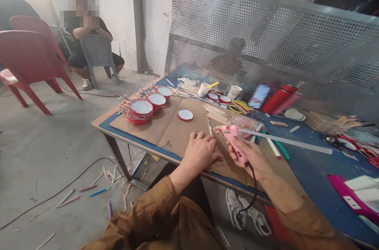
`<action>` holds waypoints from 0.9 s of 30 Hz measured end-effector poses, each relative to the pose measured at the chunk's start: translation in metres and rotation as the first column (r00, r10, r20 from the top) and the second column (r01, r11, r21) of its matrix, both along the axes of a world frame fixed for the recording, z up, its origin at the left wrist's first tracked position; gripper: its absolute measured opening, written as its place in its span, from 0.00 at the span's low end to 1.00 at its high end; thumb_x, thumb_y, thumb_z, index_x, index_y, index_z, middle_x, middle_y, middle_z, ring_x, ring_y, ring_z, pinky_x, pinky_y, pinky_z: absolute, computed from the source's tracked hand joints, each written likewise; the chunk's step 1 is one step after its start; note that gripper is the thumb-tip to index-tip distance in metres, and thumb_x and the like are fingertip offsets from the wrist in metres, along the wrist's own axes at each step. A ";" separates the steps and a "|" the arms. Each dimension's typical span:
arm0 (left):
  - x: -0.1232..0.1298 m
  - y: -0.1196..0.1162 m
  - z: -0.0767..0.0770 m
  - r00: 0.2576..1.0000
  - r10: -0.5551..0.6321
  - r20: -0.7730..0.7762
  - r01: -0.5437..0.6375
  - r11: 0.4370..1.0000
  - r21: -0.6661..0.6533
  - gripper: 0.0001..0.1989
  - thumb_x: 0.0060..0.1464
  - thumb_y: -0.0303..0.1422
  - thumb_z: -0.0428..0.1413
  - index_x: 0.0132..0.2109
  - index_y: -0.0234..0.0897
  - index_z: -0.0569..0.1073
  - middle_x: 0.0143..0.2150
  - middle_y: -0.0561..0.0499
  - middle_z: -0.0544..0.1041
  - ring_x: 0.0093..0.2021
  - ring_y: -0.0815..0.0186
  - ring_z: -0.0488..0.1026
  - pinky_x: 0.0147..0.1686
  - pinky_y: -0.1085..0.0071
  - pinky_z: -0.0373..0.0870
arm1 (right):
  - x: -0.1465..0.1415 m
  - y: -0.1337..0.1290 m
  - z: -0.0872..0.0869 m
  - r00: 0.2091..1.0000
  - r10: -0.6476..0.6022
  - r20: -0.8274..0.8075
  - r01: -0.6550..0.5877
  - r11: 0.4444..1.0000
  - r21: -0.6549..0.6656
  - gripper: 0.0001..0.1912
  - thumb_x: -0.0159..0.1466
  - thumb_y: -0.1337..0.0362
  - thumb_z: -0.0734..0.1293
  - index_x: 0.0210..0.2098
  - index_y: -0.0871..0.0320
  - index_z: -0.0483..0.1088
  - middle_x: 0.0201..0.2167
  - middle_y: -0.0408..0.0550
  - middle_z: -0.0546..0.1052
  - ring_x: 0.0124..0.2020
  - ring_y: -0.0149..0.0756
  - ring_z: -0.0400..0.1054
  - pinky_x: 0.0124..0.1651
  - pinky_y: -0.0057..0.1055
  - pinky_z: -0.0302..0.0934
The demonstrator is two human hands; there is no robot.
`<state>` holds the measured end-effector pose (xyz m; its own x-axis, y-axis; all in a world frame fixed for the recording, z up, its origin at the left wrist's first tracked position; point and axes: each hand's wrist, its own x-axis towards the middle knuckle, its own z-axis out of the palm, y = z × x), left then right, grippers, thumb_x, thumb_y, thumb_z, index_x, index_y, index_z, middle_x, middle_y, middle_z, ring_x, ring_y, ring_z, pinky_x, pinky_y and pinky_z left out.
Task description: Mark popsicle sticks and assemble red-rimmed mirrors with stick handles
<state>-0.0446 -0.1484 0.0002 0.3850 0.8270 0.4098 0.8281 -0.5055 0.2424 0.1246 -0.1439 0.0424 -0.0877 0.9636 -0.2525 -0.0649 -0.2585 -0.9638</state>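
Note:
My right hand (pixel 248 155) is wrapped round the handle of a pink hot glue gun (pixel 233 139), its nozzle pointing left. A long clear glue stick (pixel 284 141) juts from the gun's back, and a black cord hangs below. My left hand (pixel 201 149) rests over the cardboard with fingers curled. A small wooden craft stick (pixel 210 126) stands out from its fingertips, close to the nozzle; its lower end is hidden. Beyond lies a round red-rimmed white disc (pixel 185 114). Similar red-rimmed pieces with sticks attached, some stacked (pixel 140 112), sit at the left.
Loose craft sticks (pixel 217 112), paper cups (pixel 203 90), a red bottle (pixel 280 99) and a phone (pixel 259 96) lie along the table's back. A magenta power strip (pixel 351 194) is at right. Sticks and pens litter the floor. A person (pixel 91 29) sits near a grey chair.

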 end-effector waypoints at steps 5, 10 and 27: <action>0.000 0.000 0.001 1.000 -0.002 0.008 0.002 1.000 0.001 0.22 0.55 0.53 0.49 0.39 0.37 0.69 0.45 0.48 0.75 0.47 0.59 0.66 0.43 0.60 0.55 | -0.005 0.003 0.000 0.999 -0.029 -0.026 0.030 0.999 0.018 0.22 0.44 0.52 0.77 0.28 0.63 0.73 0.19 0.42 0.70 0.15 0.23 0.60 0.09 0.16 0.48; -0.001 0.000 0.002 1.000 -0.005 0.011 0.005 1.000 -0.011 0.22 0.54 0.53 0.50 0.40 0.37 0.70 0.46 0.47 0.75 0.47 0.59 0.66 0.43 0.60 0.55 | -0.008 0.007 0.000 0.999 -0.039 -0.028 0.040 0.999 0.021 0.22 0.43 0.52 0.77 0.28 0.63 0.72 0.18 0.42 0.69 0.15 0.23 0.60 0.09 0.16 0.48; -0.001 -0.001 0.001 1.000 0.000 0.002 0.000 1.000 -0.007 0.22 0.54 0.53 0.49 0.39 0.37 0.69 0.45 0.47 0.74 0.47 0.59 0.66 0.44 0.60 0.56 | -0.003 0.000 -0.001 1.000 -0.013 -0.007 0.013 1.000 0.001 0.21 0.45 0.52 0.77 0.29 0.63 0.73 0.19 0.43 0.69 0.15 0.24 0.60 0.10 0.17 0.47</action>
